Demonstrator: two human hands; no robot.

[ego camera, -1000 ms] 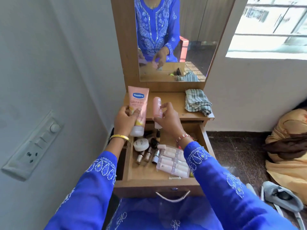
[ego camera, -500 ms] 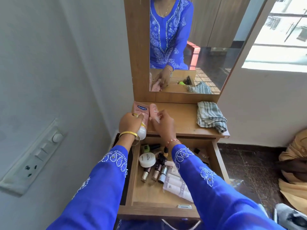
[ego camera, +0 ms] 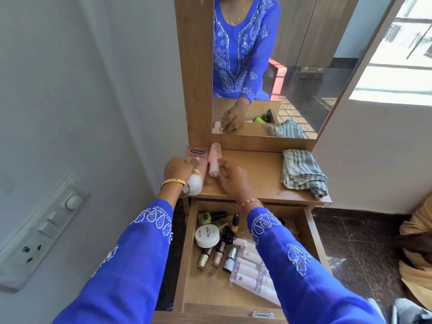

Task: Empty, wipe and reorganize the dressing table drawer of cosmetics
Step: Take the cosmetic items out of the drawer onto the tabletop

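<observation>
The dressing table drawer (ego camera: 185, 260) stands pulled open below the tabletop (ego camera: 259, 176). It holds a green nail polish (ego camera: 205, 218), a white jar (ego camera: 207, 235), small polish bottles (ego camera: 217, 253) and a clear pack of white tubes (ego camera: 251, 273). At the tabletop's left end my left hand (ego camera: 178, 170) grips a pink Vaseline tube (ego camera: 198, 160) that lies flat. Beside it lies a pink bottle (ego camera: 214, 157). My right hand (ego camera: 233, 178) hovers at its lower end with loosely curled fingers; its fingertips are at the cap.
A folded checked cloth (ego camera: 301, 173) sits on the tabletop's right end. The mirror (ego camera: 292, 66) rises behind. A switch panel (ego camera: 42, 230) is on the left wall. A fabric bundle (ego camera: 418, 242) and a shoe (ego camera: 409, 312) lie on the floor at right.
Both hands carried the tube and the bottle from above the drawer and laid them on the tabletop's left end. My right hand has loosened off the bottle.
</observation>
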